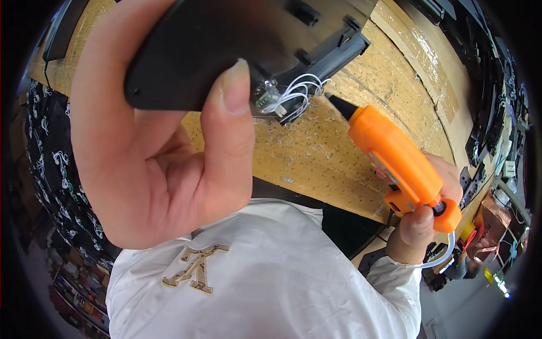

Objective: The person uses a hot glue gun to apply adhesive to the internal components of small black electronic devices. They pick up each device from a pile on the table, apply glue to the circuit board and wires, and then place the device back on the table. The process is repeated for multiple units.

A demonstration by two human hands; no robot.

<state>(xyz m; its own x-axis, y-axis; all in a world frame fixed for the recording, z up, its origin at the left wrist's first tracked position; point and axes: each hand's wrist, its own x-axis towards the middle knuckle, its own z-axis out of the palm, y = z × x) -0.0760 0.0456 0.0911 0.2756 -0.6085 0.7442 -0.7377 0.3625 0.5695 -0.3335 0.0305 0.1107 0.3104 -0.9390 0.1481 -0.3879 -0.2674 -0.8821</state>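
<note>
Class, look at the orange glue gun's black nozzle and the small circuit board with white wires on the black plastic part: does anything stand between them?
Nothing visible does. The nozzle points at the circuit board across an open gap, with only the white wires looping beside the board and the workbench behind.

A black plastic housing (226, 45) fills the upper left and centre of the frame, held up off the bench with its smooth rounded outer shell facing left and its ribbed inner edge with clips running toward the upper right. From its lower edge, at centre frame, a small green circuit board (265, 97) and a loop of thin white wires (302, 90) hang out. Right of centre, an orange hot glue gun (398, 161) lies tilted, its dark nozzle pointing up-left, tip just beside the wires, apart from them.
</note>
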